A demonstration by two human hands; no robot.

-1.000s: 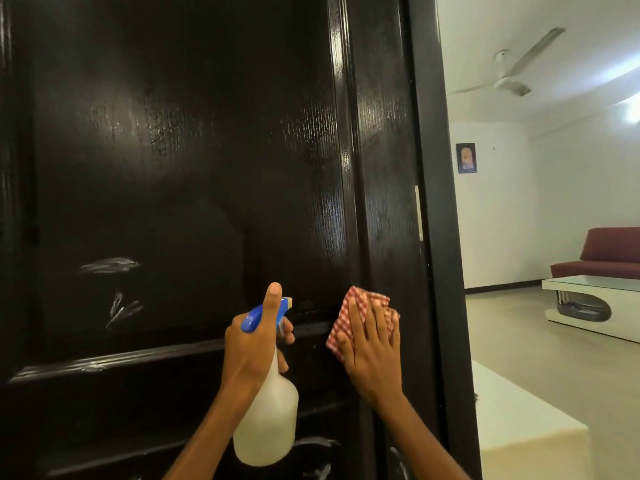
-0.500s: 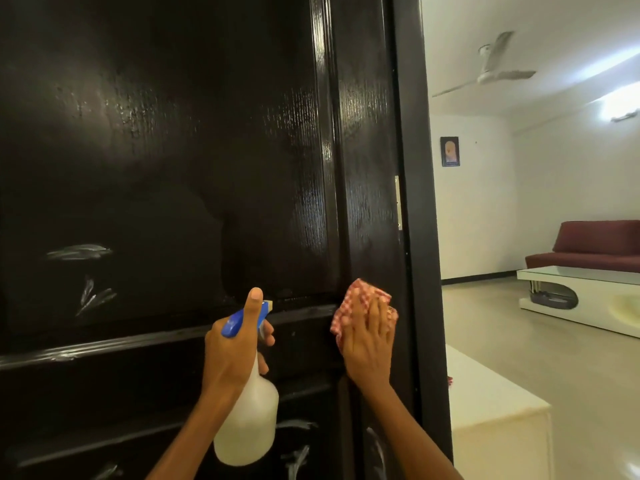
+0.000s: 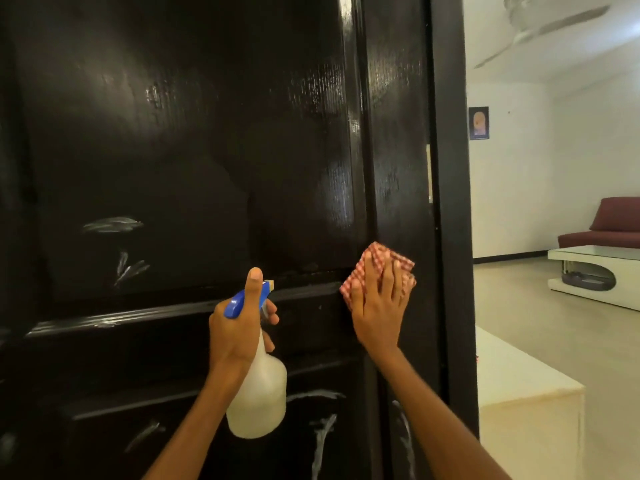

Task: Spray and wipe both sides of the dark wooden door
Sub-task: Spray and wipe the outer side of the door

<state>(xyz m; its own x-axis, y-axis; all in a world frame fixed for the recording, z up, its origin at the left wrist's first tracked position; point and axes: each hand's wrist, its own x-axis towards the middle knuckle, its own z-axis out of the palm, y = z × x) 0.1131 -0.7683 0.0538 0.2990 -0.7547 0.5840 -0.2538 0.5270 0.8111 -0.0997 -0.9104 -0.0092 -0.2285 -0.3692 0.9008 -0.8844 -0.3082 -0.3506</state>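
Observation:
The dark wooden door (image 3: 194, 140) fills the left and middle of the view, glossy, with pale streaks on its panels. My left hand (image 3: 239, 327) grips the neck of a white spray bottle (image 3: 258, 400) with a blue trigger head, nozzle toward the door. My right hand (image 3: 379, 306) lies flat with straight fingers, pressing a folded red-and-white checked cloth (image 3: 375, 263) against the door's right stile, at the level of the horizontal rail.
The door's edge and black frame (image 3: 450, 202) stand just right of the cloth. Beyond the opening are a white low block (image 3: 519, 393), a white coffee table (image 3: 595, 271), a maroon sofa (image 3: 613, 220) and a ceiling fan (image 3: 540, 26).
The view has drifted slightly, with the door shifting sideways and back. My right hand with the cloth stays on the right stile near the rail. The left hand keeps the bottle in the same place.

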